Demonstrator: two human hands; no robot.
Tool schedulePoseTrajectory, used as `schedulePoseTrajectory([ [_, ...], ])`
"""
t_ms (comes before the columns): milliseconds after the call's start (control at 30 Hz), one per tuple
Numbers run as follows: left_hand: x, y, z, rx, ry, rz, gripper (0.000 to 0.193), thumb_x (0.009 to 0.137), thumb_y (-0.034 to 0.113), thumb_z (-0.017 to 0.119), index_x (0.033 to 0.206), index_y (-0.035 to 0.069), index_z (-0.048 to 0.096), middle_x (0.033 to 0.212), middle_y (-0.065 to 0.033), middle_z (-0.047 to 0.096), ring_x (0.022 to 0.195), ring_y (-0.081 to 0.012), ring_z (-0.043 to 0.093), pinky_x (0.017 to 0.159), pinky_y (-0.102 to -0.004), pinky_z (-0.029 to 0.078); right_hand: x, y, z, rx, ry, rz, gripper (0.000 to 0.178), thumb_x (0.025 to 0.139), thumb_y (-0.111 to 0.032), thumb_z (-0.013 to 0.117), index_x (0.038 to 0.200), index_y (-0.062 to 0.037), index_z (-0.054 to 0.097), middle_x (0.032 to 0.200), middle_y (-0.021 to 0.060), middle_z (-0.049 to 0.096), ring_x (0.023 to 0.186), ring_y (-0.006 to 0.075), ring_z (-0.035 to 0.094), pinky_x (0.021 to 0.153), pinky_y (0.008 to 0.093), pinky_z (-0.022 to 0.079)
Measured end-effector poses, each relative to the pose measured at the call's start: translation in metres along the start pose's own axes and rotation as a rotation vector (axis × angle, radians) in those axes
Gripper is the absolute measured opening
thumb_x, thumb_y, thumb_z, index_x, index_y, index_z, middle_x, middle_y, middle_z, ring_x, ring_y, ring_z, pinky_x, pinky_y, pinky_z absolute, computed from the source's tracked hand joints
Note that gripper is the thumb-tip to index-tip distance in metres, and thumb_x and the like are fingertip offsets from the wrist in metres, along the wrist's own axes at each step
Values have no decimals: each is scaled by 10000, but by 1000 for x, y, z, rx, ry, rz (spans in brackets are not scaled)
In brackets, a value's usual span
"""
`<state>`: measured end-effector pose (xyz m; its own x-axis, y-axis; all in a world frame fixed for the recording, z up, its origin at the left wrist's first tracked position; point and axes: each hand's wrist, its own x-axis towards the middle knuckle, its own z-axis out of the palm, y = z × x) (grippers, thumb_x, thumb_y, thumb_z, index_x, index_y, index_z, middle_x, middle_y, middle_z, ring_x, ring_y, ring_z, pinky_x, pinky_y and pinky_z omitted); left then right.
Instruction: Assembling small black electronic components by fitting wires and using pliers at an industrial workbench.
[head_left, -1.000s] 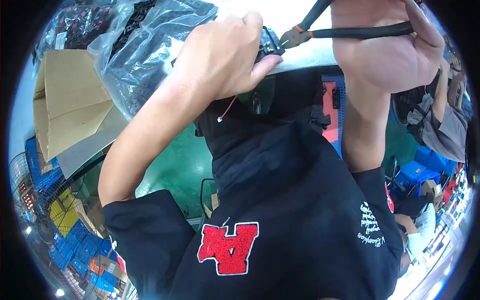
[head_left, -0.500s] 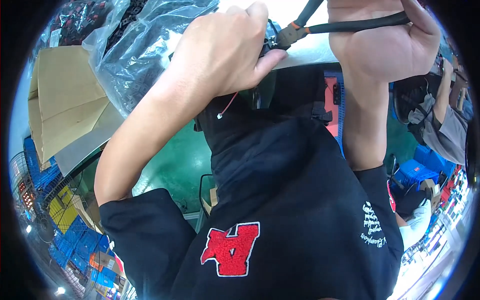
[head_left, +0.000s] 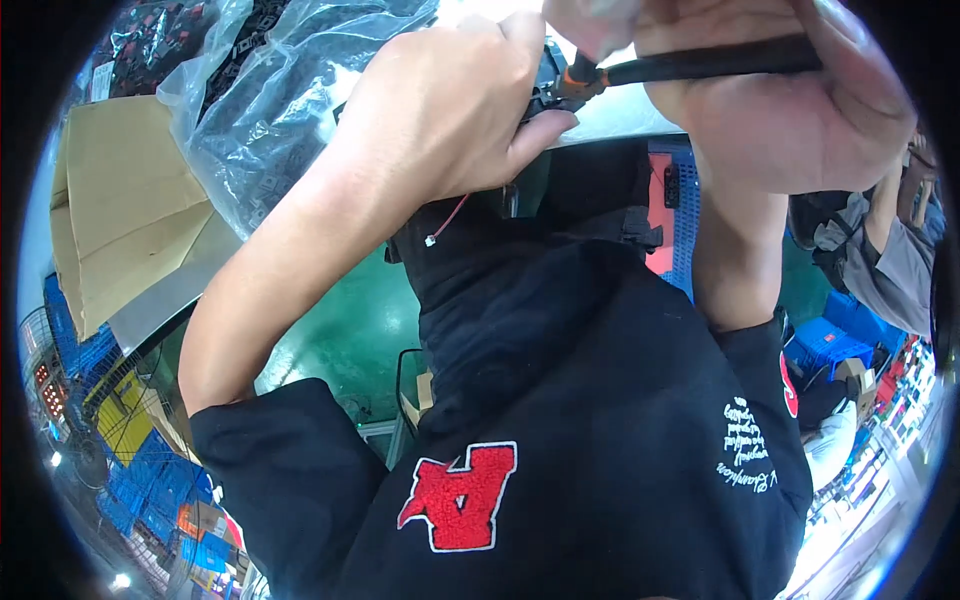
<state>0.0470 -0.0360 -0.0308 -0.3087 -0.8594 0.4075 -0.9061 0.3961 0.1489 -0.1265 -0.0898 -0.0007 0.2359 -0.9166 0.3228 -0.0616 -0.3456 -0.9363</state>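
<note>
My left hand (head_left: 440,110) is closed around a small black part (head_left: 543,98), of which only an edge shows past the fingers and thumb. A thin red wire (head_left: 456,212) with a white connector (head_left: 432,240) hangs below this hand. My right hand (head_left: 790,135) grips a pair of pliers by its black handles (head_left: 715,66). The pliers' jaws (head_left: 580,88) meet the black part beside my left thumb; whether they bite on it cannot be made out.
A clear plastic bag (head_left: 270,130) of black parts lies on the worktable at the left, beside an opened cardboard box (head_left: 125,190). A red and blue tray (head_left: 670,210) is below the table edge. Another person (head_left: 885,250) works at the far right.
My right hand has squeezed the plier handles together, and its fingers now show around them. The hand has come slightly lower and rightward. My left hand keeps its hold.
</note>
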Motion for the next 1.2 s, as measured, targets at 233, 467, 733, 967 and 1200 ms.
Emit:
schedulePoseTrajectory([
  [233, 9, -4, 0, -93, -307, -40, 271, 838, 284, 632, 768, 23, 648, 704, -145, 657, 632, -333, 672, 557, -404, 554, 9, 7, -31, -164, -104, -26, 636, 924, -421, 391, 1257, 92, 563, 1001, 197, 680, 839, 198, 603, 749, 304, 483],
  [467, 1, -5, 2, -29, -277, -24, 299, 851, 371, 622, 804, 82, 682, 770, -130, 655, 730, -303, 671, 638, -385, 547, 81, 44, 32, 282, -673, -54, 639, 924, -414, 395, 1255, 105, 564, 941, 183, 673, 791, 201, 604, 731, 302, 494],
  [733, 3, -6, 4, -56, -240, -23, 491, 917, 542, 598, 888, 55, 648, 906, -170, 635, 797, -331, 658, 671, -404, 545, 74, -33, 25, 1288, -740, 406, 650, 907, -387, 420, 1222, 165, 560, 831, 169, 644, 694, 216, 593, 664, 303, 490],
  [967, -3, -5, 0, -74, -317, -142, 551, 921, 508, 611, 1013, -17, 470, 855, -226, 617, 772, -395, 669, 642, -462, 546, 49, -20, 30, 921, -169, 254, 634, 906, -406, 399, 1209, 119, 581, 900, 142, 614, 809, 202, 562, 706, 319, 449],
  [1200, 1, -3, 0, -52, -295, -120, 549, 921, 508, 615, 978, -17, 469, 817, -219, 622, 752, -395, 671, 643, -461, 546, 36, -21, 31, 919, -218, 89, 610, 910, -394, 413, 1198, 117, 583, 922, 137, 605, 838, 199, 550, 726, 314, 436],
])
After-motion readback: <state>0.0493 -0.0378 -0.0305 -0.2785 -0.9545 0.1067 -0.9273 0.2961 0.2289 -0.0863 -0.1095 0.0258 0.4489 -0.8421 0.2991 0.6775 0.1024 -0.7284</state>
